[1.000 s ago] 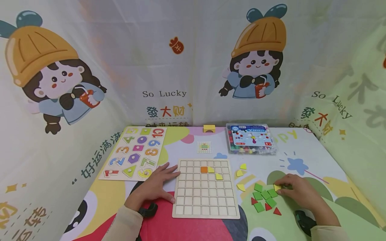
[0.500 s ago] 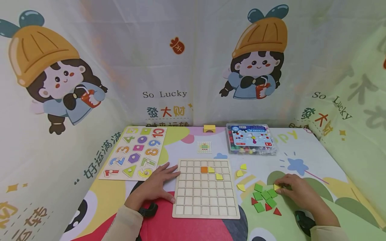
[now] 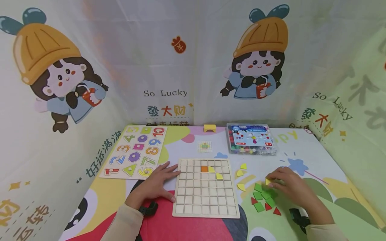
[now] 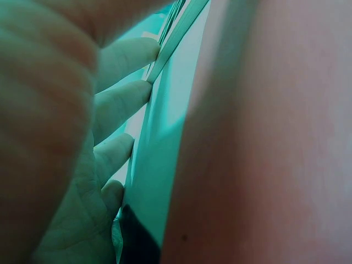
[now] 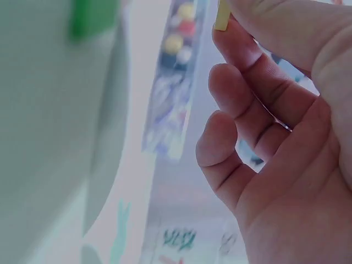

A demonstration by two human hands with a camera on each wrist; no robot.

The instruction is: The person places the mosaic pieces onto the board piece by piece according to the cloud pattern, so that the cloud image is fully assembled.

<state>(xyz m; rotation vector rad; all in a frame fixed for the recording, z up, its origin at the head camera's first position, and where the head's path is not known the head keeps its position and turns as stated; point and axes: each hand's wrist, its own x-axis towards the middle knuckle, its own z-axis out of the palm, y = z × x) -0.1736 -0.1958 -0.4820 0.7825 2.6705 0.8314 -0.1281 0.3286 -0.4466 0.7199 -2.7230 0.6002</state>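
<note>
A wooden grid board lies flat in the middle of the table. In its upper rows sit an orange square tile and two yellow quarter-round tiles, one of them the lower yellow tile. My left hand rests with spread fingers against the board's left edge; the left wrist view shows its fingertips touching that edge. My right hand pinches a yellow tile between thumb and forefinger, raised above the green tiles. The pinched tile is mostly hidden by the fingers in the head view.
Red triangles lie among the green squares, right of the board. Loose yellow tiles lie by the board's right edge. Behind are a pattern card, a yellow arch block, a clear bead box and a number puzzle.
My right hand has lifted the yellow tile off the table and moved it a little left and away from me. The left hand stays at the board's edge.
</note>
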